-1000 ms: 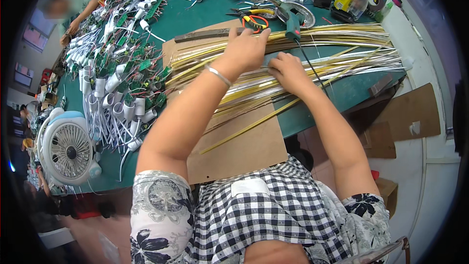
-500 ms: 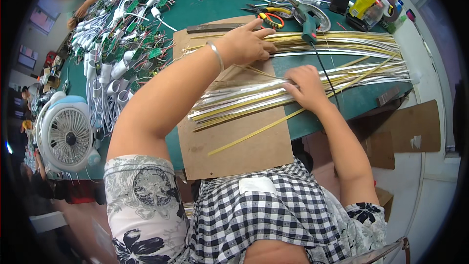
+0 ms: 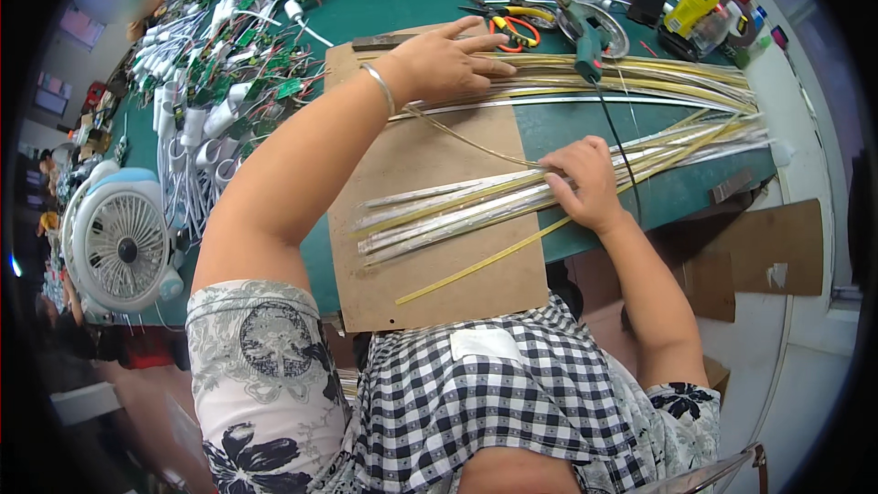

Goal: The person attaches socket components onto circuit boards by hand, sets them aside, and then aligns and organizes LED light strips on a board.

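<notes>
My left hand (image 3: 448, 61) lies over the left part of the far bundle of thin yellow and white strips (image 3: 640, 79), its fingers stretched out and spread. A single thin yellow strip (image 3: 471, 144) bows from beneath my left wrist to my right fingers. My right hand (image 3: 588, 185) is closed, thumb against fingers, on the near bundle of strips (image 3: 457, 210); how many it grips is hidden. Both bundles lie partly on a brown board (image 3: 439, 302). One separate yellow strip (image 3: 466, 273) slants across the board, closer to me.
A green glue gun (image 3: 588, 50) with a black cord rests beyond the far bundle, beside pliers (image 3: 521, 12) and orange-handled scissors (image 3: 519, 35). White cylindrical parts with wires (image 3: 219, 119) pile up at left near a fan (image 3: 126, 247). Bottles (image 3: 692, 5) stand at far right.
My right hand has shifted slightly toward me. The near strips now lie apart from the far bundle, with bare board between them. My left hand has moved a little left, fingers still spread.
</notes>
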Demonstrator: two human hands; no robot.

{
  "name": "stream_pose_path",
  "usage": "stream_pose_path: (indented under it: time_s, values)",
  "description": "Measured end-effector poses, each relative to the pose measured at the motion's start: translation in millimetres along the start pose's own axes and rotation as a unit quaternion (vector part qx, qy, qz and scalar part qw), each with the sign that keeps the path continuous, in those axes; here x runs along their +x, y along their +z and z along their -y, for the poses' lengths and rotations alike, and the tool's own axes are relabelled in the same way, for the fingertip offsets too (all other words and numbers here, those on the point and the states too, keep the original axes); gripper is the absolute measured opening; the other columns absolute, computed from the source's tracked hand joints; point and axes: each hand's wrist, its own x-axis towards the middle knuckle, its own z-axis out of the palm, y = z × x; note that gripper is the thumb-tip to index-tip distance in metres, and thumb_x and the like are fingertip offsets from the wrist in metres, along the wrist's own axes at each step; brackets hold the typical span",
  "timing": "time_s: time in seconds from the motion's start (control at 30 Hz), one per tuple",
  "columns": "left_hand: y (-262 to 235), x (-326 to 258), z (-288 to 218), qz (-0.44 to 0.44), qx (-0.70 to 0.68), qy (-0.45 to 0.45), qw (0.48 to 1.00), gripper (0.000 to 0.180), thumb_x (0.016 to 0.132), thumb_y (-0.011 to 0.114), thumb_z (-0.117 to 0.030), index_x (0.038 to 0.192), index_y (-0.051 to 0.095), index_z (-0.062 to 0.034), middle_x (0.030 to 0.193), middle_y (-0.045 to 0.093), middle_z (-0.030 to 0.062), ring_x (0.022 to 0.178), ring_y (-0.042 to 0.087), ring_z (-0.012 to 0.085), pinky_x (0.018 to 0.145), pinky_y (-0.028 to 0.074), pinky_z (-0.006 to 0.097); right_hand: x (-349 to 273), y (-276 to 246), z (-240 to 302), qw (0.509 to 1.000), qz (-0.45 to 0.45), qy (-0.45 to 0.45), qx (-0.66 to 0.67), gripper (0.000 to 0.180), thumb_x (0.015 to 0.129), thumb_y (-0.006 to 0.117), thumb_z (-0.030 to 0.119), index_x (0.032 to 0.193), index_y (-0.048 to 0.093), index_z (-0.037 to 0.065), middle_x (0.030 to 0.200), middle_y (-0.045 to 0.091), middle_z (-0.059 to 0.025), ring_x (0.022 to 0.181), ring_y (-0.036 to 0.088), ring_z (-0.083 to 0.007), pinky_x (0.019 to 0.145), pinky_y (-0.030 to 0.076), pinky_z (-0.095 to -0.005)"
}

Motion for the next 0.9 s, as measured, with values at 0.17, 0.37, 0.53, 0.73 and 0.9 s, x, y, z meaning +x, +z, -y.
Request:
stream_pose_path:
  time_s: [0.17,0.37,0.53,0.73,0.9]
  values:
    - [-1.6,1.9,8.4,0.044,0.058,-0.027,0.997,0.014,0.086,0.055,-0.024,0.094,0.066,-0.021,0.145,0.042,-0.0105,0.143,0.022,0.0214,0.118,0.015,0.049,-9.9,-3.4,1.3,1.0,-0.007,-0.001,0.011,0.013,0.078,0.063,0.021,0.086,0.064,0.011,0.079,0.062,-0.0044,0.079,0.058,-0.0243,0.082,0.038,-0.0389]
    - [-48.5,11.1,-61.1,0.106,-0.097,-0.151,0.978,0.046,0.082,0.063,-0.045,0.12,0.06,-0.0195,0.142,0.046,0.0047,0.139,0.029,0.0299,0.111,0.025,0.051,-1.6,12.0,-0.3,0.998,-0.048,-0.022,-0.044,0.01,0.078,0.063,0.018,0.085,0.065,0.011,0.088,0.063,-0.0035,0.084,0.058,-0.023,0.082,0.042,-0.0372]
    - [-68.0,-30.6,-145.4,0.123,-0.264,-0.21,0.933,0.094,0.066,0.072,-0.06,0.143,0.039,-0.0175,0.148,0.033,0.0186,0.136,0.028,0.0431,0.108,0.025,0.058,-13.5,-57.8,-8.8,0.989,-0.122,-0.012,-0.083,0.016,0.079,0.064,0.015,0.092,0.067,0.008,0.095,0.067,-0.0073,0.091,0.06,-0.0287,0.083,0.044,-0.0398]
    - [-60.8,-26.9,-163.4,0.138,-0.231,-0.258,0.928,0.105,0.059,0.077,-0.06,0.145,0.035,-0.0169,0.152,0.022,0.0214,0.138,0.019,0.0479,0.107,0.021,0.063,-47.0,-114.4,-135.6,0.951,-0.076,0.226,-0.195,0.032,0.09,0.053,0.032,0.091,0.068,0.005,0.093,0.067,-0.0117,0.09,0.061,-0.0321,0.084,0.044,-0.0417]
    - [-60.8,-22.8,-167.7,0.133,-0.279,-0.252,0.917,0.106,0.059,0.076,-0.062,0.145,0.035,-0.0137,0.151,0.025,0.0221,0.136,0.024,0.0476,0.105,0.024,0.063,-52.6,-116.3,-188.4,0.917,0.047,0.233,-0.32,0.045,0.095,0.043,0.044,0.088,0.069,0.008,0.091,0.068,-0.007,0.096,0.06,-0.0273,0.089,0.04,-0.045]
